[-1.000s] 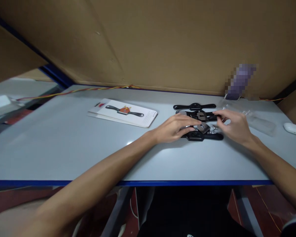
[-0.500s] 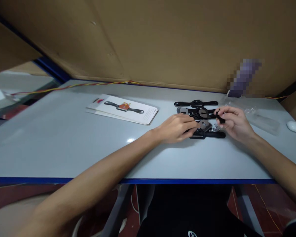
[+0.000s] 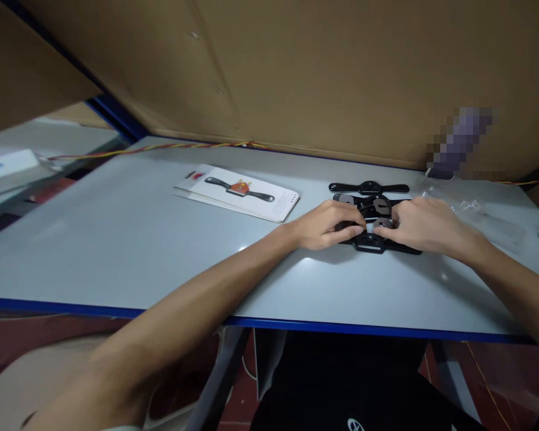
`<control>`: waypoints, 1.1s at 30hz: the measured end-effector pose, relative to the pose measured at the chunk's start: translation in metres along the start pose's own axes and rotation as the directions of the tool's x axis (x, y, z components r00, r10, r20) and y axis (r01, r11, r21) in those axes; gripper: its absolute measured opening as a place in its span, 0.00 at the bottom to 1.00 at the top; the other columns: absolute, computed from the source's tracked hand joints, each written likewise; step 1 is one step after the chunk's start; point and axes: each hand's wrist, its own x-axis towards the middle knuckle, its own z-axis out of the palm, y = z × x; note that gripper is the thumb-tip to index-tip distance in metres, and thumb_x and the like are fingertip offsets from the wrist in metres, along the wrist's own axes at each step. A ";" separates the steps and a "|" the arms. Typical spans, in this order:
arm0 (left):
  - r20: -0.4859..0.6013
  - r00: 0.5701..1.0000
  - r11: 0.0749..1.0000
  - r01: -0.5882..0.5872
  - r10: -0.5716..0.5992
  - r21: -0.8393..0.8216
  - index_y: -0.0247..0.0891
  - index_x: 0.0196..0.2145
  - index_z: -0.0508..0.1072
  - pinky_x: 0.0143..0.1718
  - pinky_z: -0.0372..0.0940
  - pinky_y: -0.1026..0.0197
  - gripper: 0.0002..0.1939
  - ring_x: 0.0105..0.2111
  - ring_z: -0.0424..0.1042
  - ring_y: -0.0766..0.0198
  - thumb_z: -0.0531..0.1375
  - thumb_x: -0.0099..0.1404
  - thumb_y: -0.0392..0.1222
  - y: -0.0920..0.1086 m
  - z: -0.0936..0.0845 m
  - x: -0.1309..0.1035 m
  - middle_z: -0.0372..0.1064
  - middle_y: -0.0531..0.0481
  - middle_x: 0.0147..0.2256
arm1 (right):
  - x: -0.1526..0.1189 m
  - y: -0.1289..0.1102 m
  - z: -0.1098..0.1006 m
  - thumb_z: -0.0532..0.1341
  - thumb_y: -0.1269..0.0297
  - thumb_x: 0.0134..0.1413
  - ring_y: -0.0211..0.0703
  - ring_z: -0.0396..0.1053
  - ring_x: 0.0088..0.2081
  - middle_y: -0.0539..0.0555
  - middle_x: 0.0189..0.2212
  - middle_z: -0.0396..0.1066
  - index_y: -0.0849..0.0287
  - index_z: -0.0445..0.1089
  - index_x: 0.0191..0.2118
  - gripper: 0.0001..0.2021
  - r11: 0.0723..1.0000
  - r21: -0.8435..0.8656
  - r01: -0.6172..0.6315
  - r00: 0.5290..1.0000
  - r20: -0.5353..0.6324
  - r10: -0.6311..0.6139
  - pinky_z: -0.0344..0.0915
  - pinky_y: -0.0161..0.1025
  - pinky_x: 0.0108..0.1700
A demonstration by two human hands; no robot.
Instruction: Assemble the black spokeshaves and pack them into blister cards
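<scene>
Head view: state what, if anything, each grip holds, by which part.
Right grip seems to pinch a gray blade at its right side. Left grip covers the nearest black tool at its left end; any hold is hidden.

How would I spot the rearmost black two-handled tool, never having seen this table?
On the pale grey table, look right of centre, where the left hand and right hand are close together. Beyond them, toward the brown back panel, lies the rearmost tool, black with a handle at each end. Unlike the nearer tools, it shows end to end, no hand or metal plate over it.
</scene>
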 end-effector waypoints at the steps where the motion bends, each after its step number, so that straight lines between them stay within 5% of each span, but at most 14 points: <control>1: -0.018 1.000 1.000 -0.003 0.003 0.018 0.36 0.45 0.80 0.44 0.73 0.54 0.21 0.39 0.79 0.58 0.50 0.78 0.49 0.000 0.001 0.000 0.81 0.41 0.41 | 0.002 -0.002 -0.002 0.62 0.39 0.60 0.53 0.70 0.30 0.58 0.22 0.69 0.55 0.72 0.25 0.25 1.000 -0.026 0.013 1.000 0.028 -0.012 0.57 0.45 0.35; 5: -0.097 0.995 0.996 0.035 -0.026 0.085 0.36 0.46 0.80 0.41 0.73 0.55 0.22 0.37 0.80 0.58 0.48 0.79 0.47 -0.003 0.005 0.001 0.82 0.43 0.39 | 0.007 -0.007 -0.007 0.64 0.49 0.60 0.50 0.68 0.27 0.58 0.24 0.70 0.56 0.72 0.25 0.18 0.995 -0.072 0.071 0.992 0.110 -0.062 0.54 0.44 0.33; 8: -0.145 0.988 0.995 0.061 -0.049 0.075 0.36 0.46 0.81 0.42 0.73 0.56 0.21 0.37 0.81 0.59 0.49 0.79 0.45 -0.005 0.006 0.002 0.83 0.44 0.39 | 0.008 -0.004 -0.008 0.60 0.58 0.61 0.48 0.66 0.27 0.58 0.23 0.70 0.57 0.73 0.25 0.14 0.988 -0.109 0.109 0.992 0.068 -0.102 0.52 0.44 0.32; 12: -0.195 0.980 0.999 0.035 -0.039 -0.022 0.37 0.48 0.81 0.43 0.74 0.59 0.18 0.40 0.82 0.62 0.53 0.79 0.45 -0.003 0.002 0.003 0.84 0.44 0.42 | 0.005 0.011 -0.008 0.58 0.65 0.60 0.41 0.56 0.24 0.52 0.19 0.63 0.56 0.69 0.21 0.16 0.977 0.169 0.131 0.991 -0.002 -0.132 0.49 0.44 0.32; 14: -0.250 0.968 0.999 -0.008 -0.006 -0.054 0.37 0.47 0.82 0.44 0.75 0.59 0.15 0.40 0.83 0.62 0.56 0.78 0.45 0.000 0.000 0.004 0.84 0.44 0.43 | 0.002 0.020 -0.005 0.60 0.63 0.59 0.39 0.54 0.24 0.50 0.19 0.61 0.56 0.69 0.20 0.16 0.887 0.441 0.140 0.990 -0.042 -0.136 0.49 0.43 0.31; 17: -0.344 0.937 0.997 -0.072 0.056 -0.035 0.38 0.44 0.82 0.45 0.76 0.59 0.10 0.40 0.83 0.61 0.60 0.74 0.42 0.006 -0.002 0.004 0.85 0.45 0.42 | -0.002 0.029 0.008 0.63 0.56 0.58 0.37 0.51 0.23 0.47 0.18 0.60 0.56 0.72 0.24 0.15 0.622 0.776 0.104 0.994 -0.053 -0.100 0.47 0.42 0.28; 20: -0.364 0.926 0.994 -0.106 0.095 -0.010 0.38 0.42 0.82 0.43 0.76 0.60 0.08 0.39 0.83 0.63 0.61 0.71 0.38 0.009 0.000 0.003 0.85 0.46 0.40 | -0.006 0.029 0.024 0.67 0.50 0.55 0.33 0.46 0.21 0.46 0.20 0.65 0.57 0.76 0.33 0.14 0.377 0.925 0.052 0.991 -0.002 -0.132 0.43 0.40 0.25; 22: -0.355 0.931 0.995 -0.099 0.091 -0.004 0.39 0.40 0.82 0.41 0.76 0.61 0.08 0.37 0.83 0.64 0.61 0.71 0.38 0.009 0.000 0.003 0.84 0.47 0.38 | -0.009 0.025 0.029 0.69 0.50 0.54 0.32 0.45 0.21 0.48 0.25 0.71 0.58 0.77 0.37 0.15 0.318 0.947 0.042 0.986 0.013 -0.169 0.42 0.39 0.25; 29: -0.351 0.936 0.998 -0.025 0.042 0.053 0.40 0.35 0.79 0.38 0.74 0.58 0.06 0.33 0.79 0.62 0.62 0.66 0.42 0.006 0.000 -0.002 0.83 0.47 0.35 | -0.016 0.011 0.033 0.67 0.51 0.60 0.37 0.58 0.27 0.51 0.31 0.68 0.57 0.76 0.27 0.16 0.634 0.733 0.247 0.968 -0.220 -0.122 0.53 0.42 0.32; 33: -0.320 0.947 0.990 0.018 0.029 0.141 0.40 0.34 0.77 0.37 0.70 0.56 0.11 0.30 0.76 0.62 0.59 0.68 0.47 0.008 0.000 -0.002 0.78 0.49 0.29 | -0.015 0.007 0.038 0.66 0.56 0.61 0.39 0.59 0.28 0.50 0.30 0.66 0.56 0.81 0.34 0.11 0.728 0.608 0.315 0.946 -0.262 -0.190 0.55 0.42 0.34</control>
